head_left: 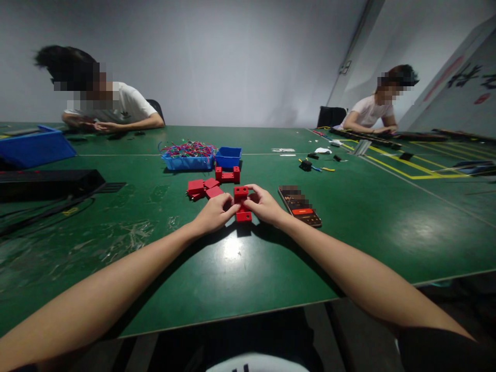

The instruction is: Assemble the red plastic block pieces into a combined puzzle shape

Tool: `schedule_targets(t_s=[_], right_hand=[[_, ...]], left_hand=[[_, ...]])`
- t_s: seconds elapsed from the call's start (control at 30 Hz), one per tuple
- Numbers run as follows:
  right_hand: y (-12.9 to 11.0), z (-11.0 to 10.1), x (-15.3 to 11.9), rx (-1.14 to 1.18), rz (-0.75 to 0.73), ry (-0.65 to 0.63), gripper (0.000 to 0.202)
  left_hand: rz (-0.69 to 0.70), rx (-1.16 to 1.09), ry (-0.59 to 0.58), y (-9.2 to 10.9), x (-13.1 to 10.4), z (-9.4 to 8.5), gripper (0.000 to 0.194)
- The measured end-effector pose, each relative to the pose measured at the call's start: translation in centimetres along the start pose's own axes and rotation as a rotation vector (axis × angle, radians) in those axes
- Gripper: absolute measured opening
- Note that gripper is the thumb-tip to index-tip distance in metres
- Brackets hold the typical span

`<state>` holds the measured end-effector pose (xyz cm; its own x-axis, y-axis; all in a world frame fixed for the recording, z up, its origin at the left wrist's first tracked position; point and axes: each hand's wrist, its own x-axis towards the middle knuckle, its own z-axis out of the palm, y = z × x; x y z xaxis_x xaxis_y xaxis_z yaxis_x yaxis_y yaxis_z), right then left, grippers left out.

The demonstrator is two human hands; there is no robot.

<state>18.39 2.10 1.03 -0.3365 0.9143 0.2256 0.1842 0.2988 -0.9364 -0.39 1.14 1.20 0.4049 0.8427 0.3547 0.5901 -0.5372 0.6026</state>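
Between my two hands is a red U-shaped block (241, 192) with round holes in its raised ends, held just above the green table (201, 294). My left hand (214, 212) grips its left side, thumb pressed into the middle recess. From the right, my right hand (265, 205) closes on the same block, its index finger along the far end and its thumb in the recess. Whether anything small sits under the thumbs is hidden. Just beyond, a similar red block (228, 174) stands on the table, and several red flat-sided pieces (196, 187) lie in a pile to its left.
A blue tray (189, 164) heaped with coloured wires stands beside a small blue bin (228, 156). A phone (300, 206) lies right of my hands, with pliers (315, 166) farther back. At left are a black device (50, 186) and a large blue bin (36, 148). Two people sit across the table.
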Motion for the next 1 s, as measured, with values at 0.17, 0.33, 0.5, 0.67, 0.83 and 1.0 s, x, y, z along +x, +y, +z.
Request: schedule_targets(t_s=[0.17, 0.33, 0.5, 0.67, 0.83, 1.0], right_hand=[[0.24, -0.13, 0.12, -0.003, -0.022, -0.018, 0.038], [0.23, -0.2, 0.07, -0.011, -0.035, -0.037, 0.038], [0.2, -0.19, 0.02, -0.013, -0.023, -0.04, 0.04], [0.11, -0.22, 0.04, -0.016, -0.04, -0.04, 0.039], [-0.05, -0.29, -0.02, -0.021, -0.049, -0.058, 0.037], [-0.14, -0.32, -0.11, -0.037, -0.042, -0.05, 0.036]], left_hand=[[0.012, 0.03, -0.014, -0.09, 0.06, -0.09, 0.032], [0.033, 0.019, -0.027, -0.1, 0.07, -0.15, 0.032], [0.025, 0.036, -0.03, -0.09, 0.0, -0.15, 0.035], [0.032, 0.031, -0.027, -0.08, -0.04, -0.17, 0.035], [0.05, 0.074, -0.02, -0.04, -0.08, -0.24, 0.035], [0.056, 0.084, -0.015, -0.03, -0.12, -0.23, 0.033]])
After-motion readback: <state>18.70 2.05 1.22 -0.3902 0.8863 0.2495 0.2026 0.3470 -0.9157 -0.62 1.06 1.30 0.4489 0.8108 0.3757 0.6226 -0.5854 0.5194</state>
